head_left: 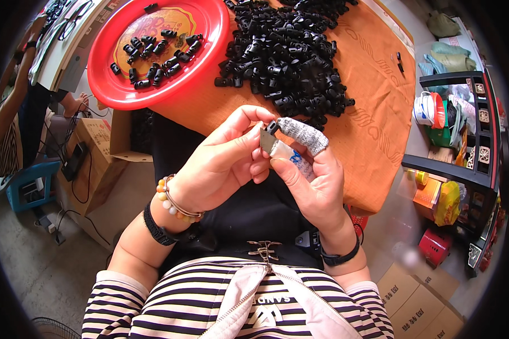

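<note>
- Judging by the piles, most of the work is left — a big heap (288, 53) of black clips lies on the orange cloth (373, 73), while only about 20 sit in the red tray (110, 85).
- Left hand (220, 166): grip closed, thumb and fingertips pinching a small black clip (272, 126) together with a flat grey blade (267, 141), held up over the lap just in front of the surface edge.
- Right hand (316, 181): grip closed on the same blade and clip from the other side; its forefinger wears a grey knitted cot (304, 134), and a white wrap with blue marks covers the blade's lower end.
- Clips: hard, glossy black plastic, short and barrel-like, tumbled at all angles.
- Tray: round, shiny red plastic with a raised rim and a yellow printed centre — it overhangs the surface's left edge.
- Cloth: coarse orange fabric with pale patterns, draped and creased over the surface.
- Wrists: a beaded bracelet (172, 200) and black bands.
</note>
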`<state>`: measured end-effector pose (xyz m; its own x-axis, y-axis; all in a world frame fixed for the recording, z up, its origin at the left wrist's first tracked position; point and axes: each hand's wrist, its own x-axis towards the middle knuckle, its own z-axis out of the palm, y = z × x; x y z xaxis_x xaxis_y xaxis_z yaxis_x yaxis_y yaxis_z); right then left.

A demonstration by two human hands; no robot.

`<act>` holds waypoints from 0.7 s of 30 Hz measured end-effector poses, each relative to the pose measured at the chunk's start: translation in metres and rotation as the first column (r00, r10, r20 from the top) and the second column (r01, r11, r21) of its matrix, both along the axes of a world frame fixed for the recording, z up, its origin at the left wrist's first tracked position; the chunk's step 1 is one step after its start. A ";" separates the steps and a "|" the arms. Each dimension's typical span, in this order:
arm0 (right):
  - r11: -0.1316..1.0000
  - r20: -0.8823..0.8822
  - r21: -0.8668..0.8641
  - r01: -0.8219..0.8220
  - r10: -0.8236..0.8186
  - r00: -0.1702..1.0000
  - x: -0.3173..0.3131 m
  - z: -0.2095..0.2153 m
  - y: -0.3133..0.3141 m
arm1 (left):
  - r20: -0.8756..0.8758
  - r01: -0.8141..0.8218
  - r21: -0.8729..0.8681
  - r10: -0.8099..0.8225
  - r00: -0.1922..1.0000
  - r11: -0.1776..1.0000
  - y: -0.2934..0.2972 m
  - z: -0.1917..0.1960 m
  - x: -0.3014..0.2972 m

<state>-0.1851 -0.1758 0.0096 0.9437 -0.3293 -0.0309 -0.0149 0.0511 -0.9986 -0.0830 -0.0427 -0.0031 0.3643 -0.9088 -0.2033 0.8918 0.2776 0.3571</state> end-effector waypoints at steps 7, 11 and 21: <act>1.000 0.000 0.006 0.012 -0.012 1.000 0.001 0.001 0.000 | 0.010 -0.019 -0.014 0.019 1.000 1.000 -0.001 -0.002 -0.001; 1.000 -0.011 -0.001 0.005 -0.005 1.000 0.001 0.002 -0.001 | 0.020 -0.020 -0.031 0.021 1.000 0.999 -0.001 -0.002 -0.001; 1.000 0.030 0.013 -0.025 0.024 0.999 0.001 0.001 -0.004 | 0.011 0.004 -0.045 -0.003 1.000 0.999 -0.001 -0.004 -0.002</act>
